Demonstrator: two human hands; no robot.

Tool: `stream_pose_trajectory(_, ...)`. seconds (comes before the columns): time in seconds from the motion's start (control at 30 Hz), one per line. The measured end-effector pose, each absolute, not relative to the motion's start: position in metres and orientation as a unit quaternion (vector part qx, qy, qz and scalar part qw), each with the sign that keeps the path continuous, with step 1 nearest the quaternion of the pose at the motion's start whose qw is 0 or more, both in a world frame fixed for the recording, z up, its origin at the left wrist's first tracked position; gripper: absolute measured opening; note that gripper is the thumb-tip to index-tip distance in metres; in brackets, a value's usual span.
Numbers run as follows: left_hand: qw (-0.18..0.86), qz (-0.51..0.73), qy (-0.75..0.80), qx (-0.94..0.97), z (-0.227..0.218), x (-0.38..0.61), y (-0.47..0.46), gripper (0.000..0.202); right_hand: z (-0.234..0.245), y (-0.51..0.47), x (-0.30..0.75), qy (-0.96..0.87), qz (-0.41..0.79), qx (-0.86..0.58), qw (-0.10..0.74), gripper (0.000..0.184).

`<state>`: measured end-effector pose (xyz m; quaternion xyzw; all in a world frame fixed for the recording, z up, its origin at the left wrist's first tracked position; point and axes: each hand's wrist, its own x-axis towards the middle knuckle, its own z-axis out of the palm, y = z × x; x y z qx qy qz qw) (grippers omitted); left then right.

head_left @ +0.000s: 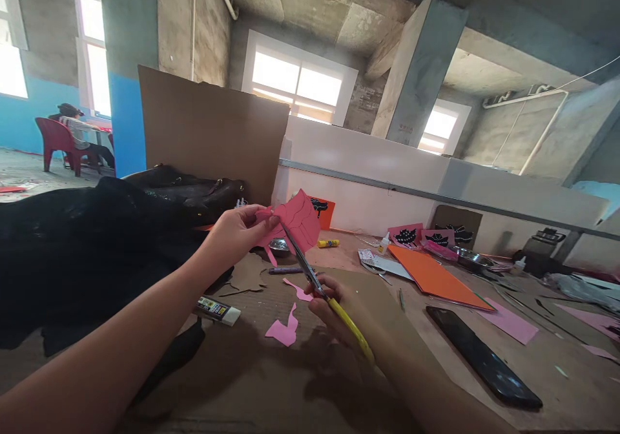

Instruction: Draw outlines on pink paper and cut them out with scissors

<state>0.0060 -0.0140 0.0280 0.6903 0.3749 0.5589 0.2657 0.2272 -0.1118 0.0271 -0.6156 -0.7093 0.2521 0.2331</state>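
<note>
My left hand [242, 232] pinches a piece of pink paper [304, 222] that has drawn lines across it, holding it up above the table. In my right hand [334, 301] is a pair of scissors [310, 272] with yellow handles, my fingers wrapped around the grip. The blades reach up to the pink paper and overlap it close to my left fingertips; whether they are parted is hard to make out. Pink paper scraps [283, 332] lie on the cardboard [252, 369] below my hands.
A black phone [484, 356] lies at the right, near orange sheets [438, 276] and a pink sheet [511, 321]. A glue stick [328, 243], an eraser [217, 310] and a metal bowl [472, 259] are around. Black fabric [97, 247] covers the left. A person [80, 134] sits far off.
</note>
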Motion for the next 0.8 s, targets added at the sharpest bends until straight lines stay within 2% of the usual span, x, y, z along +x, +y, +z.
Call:
stream_pose_trajectory(0.13,0.268,0.562,0.371,0.689,0.0262,0.0057,-0.0122,0.045,0.0301,-0.1129,0.2256,-0.721,0.216,-0.625,0.206,0.029)
stream_pose_trajectory(0.43,0.279,0.562,0.373,0.683,0.0274,0.0068,-0.0122,0.043,0.029,-0.1103,0.2232,-0.697,0.268,-0.627,0.223,0.031)
stream_pose_trajectory(0.8,0.29,0.565,0.362,0.683,0.0268,0.0056,-0.011,0.041,0.0241,-0.1094,0.2254,-0.705,0.255,-0.618,0.237,0.028)
